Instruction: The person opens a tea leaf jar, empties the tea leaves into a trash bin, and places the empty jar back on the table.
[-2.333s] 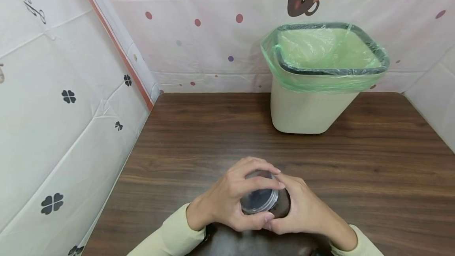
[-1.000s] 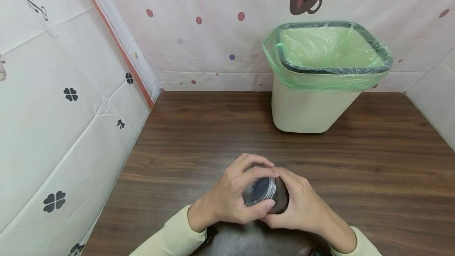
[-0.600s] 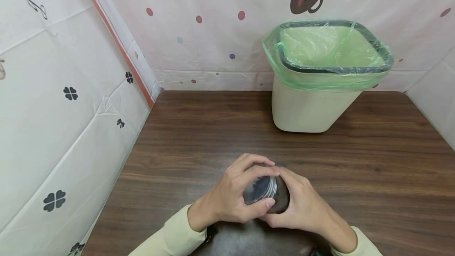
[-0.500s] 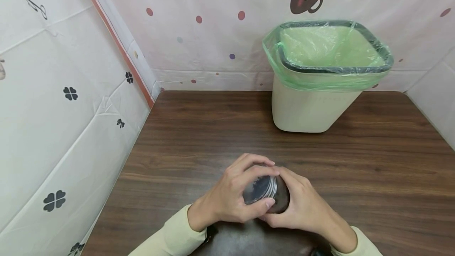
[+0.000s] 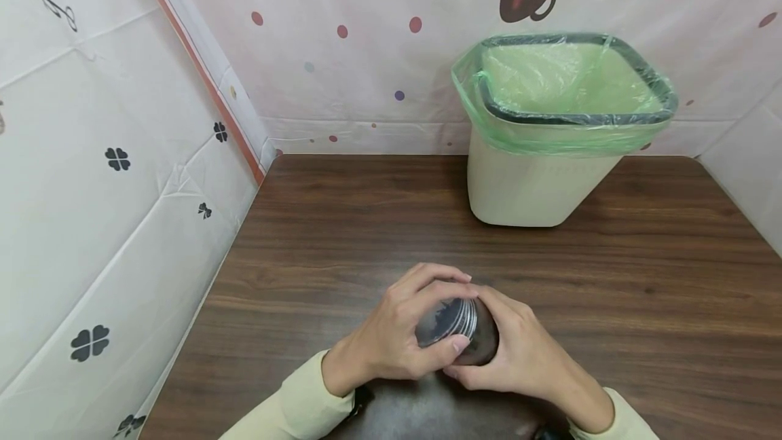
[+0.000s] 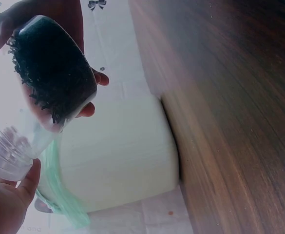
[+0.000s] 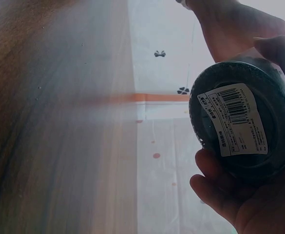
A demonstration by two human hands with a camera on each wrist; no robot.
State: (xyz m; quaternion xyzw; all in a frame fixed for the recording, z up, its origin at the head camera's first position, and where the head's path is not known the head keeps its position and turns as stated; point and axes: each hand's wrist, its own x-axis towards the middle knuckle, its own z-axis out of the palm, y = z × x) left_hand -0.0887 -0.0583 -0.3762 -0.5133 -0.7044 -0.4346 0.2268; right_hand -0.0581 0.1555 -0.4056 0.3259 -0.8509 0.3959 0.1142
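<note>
In the head view a clear jar point(image 5: 484, 339) with dark contents is held tilted between both hands above the table's near part. The left hand point(image 5: 400, 331) curls its fingers and thumb round the ridged clear lid end. The right hand point(image 5: 522, 352) grips the jar's body from the right. The left wrist view shows dark, loose shreds point(image 6: 49, 68) inside the jar, beside its clear ridged lid point(image 6: 8, 153). A white label point(image 7: 237, 119) with a barcode is on the jar's base in the right wrist view. Whether the lid is fully seated cannot be told.
A cream bin point(image 5: 525, 185) with a green bag point(image 5: 568, 138) over its rim stands at the table's back right. The brown wood-grain table point(image 5: 342, 223) meets patterned sheets point(image 5: 342, 87) at the back and left.
Since the earliest frame the jar has tilted, its ridged band now facing the camera more, and both hands have shifted slightly up in the view. Both still grip it.
</note>
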